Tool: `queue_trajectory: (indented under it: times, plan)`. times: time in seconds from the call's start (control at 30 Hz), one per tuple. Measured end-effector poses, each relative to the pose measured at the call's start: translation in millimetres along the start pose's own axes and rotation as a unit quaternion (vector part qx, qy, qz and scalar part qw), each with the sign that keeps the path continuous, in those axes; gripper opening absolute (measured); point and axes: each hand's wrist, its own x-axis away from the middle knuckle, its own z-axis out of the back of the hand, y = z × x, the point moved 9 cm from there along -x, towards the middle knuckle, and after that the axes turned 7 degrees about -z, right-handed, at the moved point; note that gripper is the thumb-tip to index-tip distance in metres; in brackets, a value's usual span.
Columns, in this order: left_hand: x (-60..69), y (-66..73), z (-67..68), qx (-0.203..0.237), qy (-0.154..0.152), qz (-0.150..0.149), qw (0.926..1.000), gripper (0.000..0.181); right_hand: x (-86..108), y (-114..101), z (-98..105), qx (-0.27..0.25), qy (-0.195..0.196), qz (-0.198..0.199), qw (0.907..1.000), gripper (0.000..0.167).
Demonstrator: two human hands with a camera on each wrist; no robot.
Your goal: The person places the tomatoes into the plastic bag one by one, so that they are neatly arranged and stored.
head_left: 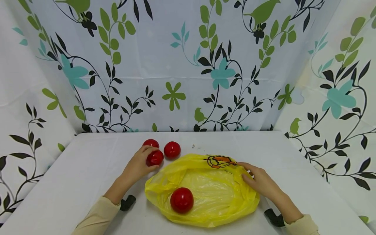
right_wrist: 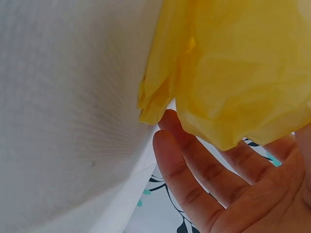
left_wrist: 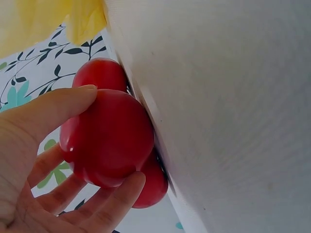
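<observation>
L hand grips 1 red ball, thumb & fingers curled round it, behind L end of yellow bag. 2 more balls nr it on table. 4th ball in bag, front L. R hand at bag's R rim; can't tell if pinching.

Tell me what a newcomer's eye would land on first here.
Most likely the bright yellow bag, spread on the white table with a round red object at its near left and the right hand at its right edge. Next, the cluster of three more red objects beyond the bag's far left side, one of them held by the left hand.
</observation>
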Motion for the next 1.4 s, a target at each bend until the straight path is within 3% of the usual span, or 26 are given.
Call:
queue_trajectory:
  times: [0.7,1.1,1.4]
  plan:
    - [2.5,-4.1,-1.2,0.009,0.005,0.003,0.9999,0.063,0.9,-1,0,-0.005,-0.007,-0.006,0.9999,0.041]
    - [3.2,0.0,2.9,0.010,0.020,-0.009,0.9997,0.063,1.2,0,0,-0.005,-0.007,-0.005,1.0000,0.041]
    - [4.4,10.5,12.2,0.005,0.040,-0.033,0.9986,0.063,1.2,-2,0,0.000,-0.004,-0.001,1.0000,0.041]
